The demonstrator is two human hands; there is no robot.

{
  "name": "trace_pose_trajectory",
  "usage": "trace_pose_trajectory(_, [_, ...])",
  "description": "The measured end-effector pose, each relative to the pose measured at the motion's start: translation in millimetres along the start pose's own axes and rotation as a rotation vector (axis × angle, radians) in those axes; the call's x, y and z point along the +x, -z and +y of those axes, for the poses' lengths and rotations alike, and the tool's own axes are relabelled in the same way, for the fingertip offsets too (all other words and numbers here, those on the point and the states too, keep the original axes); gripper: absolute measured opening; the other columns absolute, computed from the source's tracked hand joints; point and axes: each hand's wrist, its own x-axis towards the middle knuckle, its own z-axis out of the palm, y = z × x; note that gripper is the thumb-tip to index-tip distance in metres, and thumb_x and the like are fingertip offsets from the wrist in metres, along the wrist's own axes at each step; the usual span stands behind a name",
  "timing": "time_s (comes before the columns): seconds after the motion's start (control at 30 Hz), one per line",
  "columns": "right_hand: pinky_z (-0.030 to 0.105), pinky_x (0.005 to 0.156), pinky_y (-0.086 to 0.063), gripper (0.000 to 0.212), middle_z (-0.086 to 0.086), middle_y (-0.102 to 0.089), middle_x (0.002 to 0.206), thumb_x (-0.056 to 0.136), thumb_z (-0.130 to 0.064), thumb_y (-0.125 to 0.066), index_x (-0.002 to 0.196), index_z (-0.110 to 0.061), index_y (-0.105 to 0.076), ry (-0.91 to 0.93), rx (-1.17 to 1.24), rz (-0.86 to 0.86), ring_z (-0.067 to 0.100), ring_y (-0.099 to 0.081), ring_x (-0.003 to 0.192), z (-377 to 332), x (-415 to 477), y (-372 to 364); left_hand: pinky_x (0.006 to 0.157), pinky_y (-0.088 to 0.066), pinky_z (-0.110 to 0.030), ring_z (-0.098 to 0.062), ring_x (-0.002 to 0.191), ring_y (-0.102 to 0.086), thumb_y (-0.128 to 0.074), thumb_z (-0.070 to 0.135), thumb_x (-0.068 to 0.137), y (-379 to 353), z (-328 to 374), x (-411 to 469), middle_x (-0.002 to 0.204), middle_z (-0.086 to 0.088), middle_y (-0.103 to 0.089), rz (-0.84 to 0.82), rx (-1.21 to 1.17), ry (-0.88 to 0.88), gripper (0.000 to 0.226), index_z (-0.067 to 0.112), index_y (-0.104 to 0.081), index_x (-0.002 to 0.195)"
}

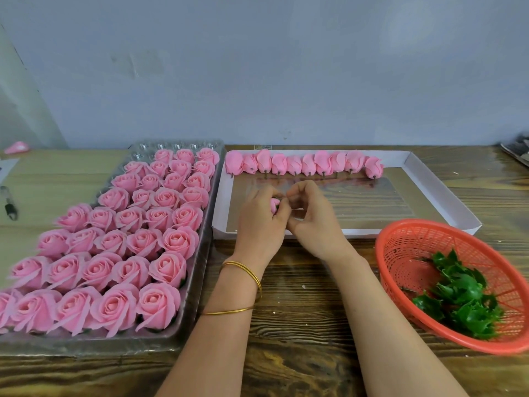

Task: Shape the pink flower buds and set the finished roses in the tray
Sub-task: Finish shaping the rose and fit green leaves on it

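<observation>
My left hand [262,217] curls around a small pink bud [275,204], mostly hidden inside the fingers. My right hand [310,214] meets it from the right, its fingertips pinching at the bud's edge. Both hands hover over the near left part of the white cardboard tray [446,196]. A row of several closed pink buds [303,164] lies along that tray's far edge. On the left, a clear plastic tray [197,285] holds several rows of finished pink roses [137,239].
A red plastic basket [400,247] with green leaf calyxes [461,296] sits at the right, near the table's front. A pen-like tool [10,203] lies far left. A pink scrap [17,147] lies at the back left. A grey wall stands behind the wooden table.
</observation>
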Motion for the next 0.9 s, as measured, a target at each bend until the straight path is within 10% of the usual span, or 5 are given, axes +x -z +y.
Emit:
trace_pose_trajectory(0.43, [0.031, 0.080, -0.056, 0.045, -0.003, -0.059, 0.105, 0.061, -0.041, -0.076, 0.097, -0.027, -0.052, -0.090, 0.085, 0.018, 0.011, -0.060, 0.090, -8, 0, 1, 0.058, -0.031, -0.012, -0.009, 0.079, -0.049, -0.052, 0.023, 0.097, 15, 12, 6, 0.091, -0.001, -0.053, 0.049, 0.110, 0.030, 0.008, 0.018, -0.050, 0.091])
trace_pose_trajectory(0.77, [0.023, 0.076, -0.051, 0.036, -0.008, -0.059, 0.110, 0.073, -0.032, -0.075, 0.102, -0.029, -0.053, -0.130, 0.101, -0.021, 0.008, -0.062, 0.090, -8, -3, 4, 0.056, -0.034, -0.003, -0.013, 0.069, -0.051, -0.055, 0.022, 0.094, 109, 63, 36, 0.080, -0.002, -0.058, 0.140, 0.198, -0.103, 0.016, 0.008, -0.061, 0.093])
trace_pose_trajectory(0.9, [0.023, 0.078, -0.050, 0.032, -0.012, -0.058, 0.110, 0.081, -0.022, -0.076, 0.102, -0.030, -0.053, -0.133, 0.098, -0.035, 0.011, -0.062, 0.093, -9, -3, 4, 0.059, -0.040, -0.020, -0.017, 0.068, -0.054, -0.058, 0.026, 0.091, 153, 58, 57, 0.071, 0.005, -0.056, 0.091, 0.239, -0.064, 0.014, 0.013, -0.063, 0.088])
